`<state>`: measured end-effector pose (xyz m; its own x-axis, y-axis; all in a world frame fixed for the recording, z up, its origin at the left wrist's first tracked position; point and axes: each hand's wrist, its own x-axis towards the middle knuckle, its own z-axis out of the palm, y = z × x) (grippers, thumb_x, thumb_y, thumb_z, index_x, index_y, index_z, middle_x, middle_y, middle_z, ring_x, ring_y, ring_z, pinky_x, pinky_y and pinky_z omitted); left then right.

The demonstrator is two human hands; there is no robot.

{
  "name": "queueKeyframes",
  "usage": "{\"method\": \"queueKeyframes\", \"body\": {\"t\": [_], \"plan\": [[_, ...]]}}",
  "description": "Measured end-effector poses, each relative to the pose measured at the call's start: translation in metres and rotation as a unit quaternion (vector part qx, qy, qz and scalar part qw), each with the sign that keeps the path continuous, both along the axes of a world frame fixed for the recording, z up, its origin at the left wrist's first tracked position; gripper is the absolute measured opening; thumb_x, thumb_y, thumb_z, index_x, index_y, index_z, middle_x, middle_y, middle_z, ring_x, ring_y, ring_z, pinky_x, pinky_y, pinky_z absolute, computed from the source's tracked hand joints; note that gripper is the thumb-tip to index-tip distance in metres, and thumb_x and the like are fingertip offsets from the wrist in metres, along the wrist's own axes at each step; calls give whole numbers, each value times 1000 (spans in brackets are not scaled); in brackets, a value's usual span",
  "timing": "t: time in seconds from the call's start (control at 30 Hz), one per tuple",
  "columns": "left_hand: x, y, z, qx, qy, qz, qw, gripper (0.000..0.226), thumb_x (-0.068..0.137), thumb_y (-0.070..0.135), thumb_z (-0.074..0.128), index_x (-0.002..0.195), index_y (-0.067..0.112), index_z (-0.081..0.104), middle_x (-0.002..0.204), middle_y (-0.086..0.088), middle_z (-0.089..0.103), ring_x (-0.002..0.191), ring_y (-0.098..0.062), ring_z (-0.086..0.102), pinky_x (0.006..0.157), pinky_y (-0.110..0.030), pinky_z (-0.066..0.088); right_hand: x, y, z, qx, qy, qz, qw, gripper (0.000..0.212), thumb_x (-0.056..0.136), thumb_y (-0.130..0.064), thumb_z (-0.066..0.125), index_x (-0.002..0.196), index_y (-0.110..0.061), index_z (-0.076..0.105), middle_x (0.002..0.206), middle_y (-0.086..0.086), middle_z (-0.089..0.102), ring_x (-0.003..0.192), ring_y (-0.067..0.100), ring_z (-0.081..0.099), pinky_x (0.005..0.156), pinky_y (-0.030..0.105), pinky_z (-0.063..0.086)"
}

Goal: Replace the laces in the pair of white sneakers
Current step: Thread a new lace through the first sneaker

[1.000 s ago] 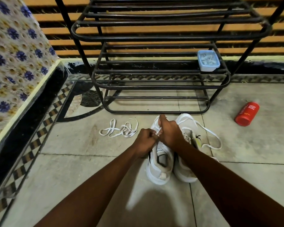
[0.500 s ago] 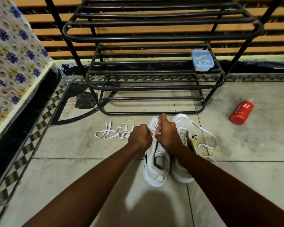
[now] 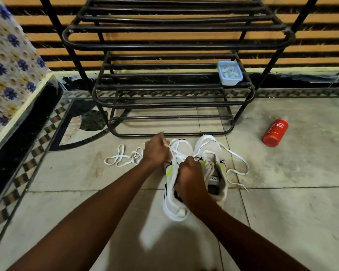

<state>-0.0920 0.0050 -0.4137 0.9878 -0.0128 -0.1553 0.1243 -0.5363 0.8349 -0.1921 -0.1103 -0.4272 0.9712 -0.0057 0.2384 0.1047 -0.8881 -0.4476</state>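
Two white sneakers stand side by side on the tiled floor, toes pointing away from me. My left hand (image 3: 156, 151) grips a white lace (image 3: 177, 153) and holds it up over the toe of the left sneaker (image 3: 173, 209). My right hand (image 3: 190, 177) is closed on the tongue and eyelet area of that same shoe. The right sneaker (image 3: 213, 167) has its lace (image 3: 241, 165) loose and trailing onto the floor to the right. A separate loose white lace (image 3: 123, 158) lies in loops on the floor, left of my left hand.
A black metal shoe rack (image 3: 172, 102) stands just beyond the sneakers, with a small blue container (image 3: 230, 73) on a lower shelf. A red bottle (image 3: 275, 133) lies on the floor to the right. A black-edged ledge with flowered cloth (image 3: 14, 75) runs along the left.
My left hand has pulled away to the upper left, drawing the lace out. My right hand has dropped lower onto the left sneaker's tongue. The hands were close together before.
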Motion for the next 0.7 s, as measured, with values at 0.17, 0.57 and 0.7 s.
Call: {"method": "queueKeyframes", "body": {"t": [0.17,0.57,0.7], "plan": [[16,4,41,-246,-15,75,966,24,95,-11,32,92,8,45,85,-23,65,73,-38,73,60,-44,61,-2,0,-6,-26,24,-23,999,14,63,0,68,75,-2,61,94,22,55,83,39,56,77,45,50],[23,43,13,350,-220,-304,858,11,96,30,68,92,25,76,101,3,63,104,-26,53,84,-39,45,-1,6,0,-152,89,-56,983,19,78,-11,57,96,-5,61,109,19,52,97,39,51,85,44,41],[16,28,32,-273,-49,48,960,32,108,23,49,77,17,56,78,-4,71,74,-20,72,68,-30,57,0,5,-2,-118,70,-52,989,19,66,-6,67,83,0,60,95,23,55,83,40,54,76,44,46]]}}
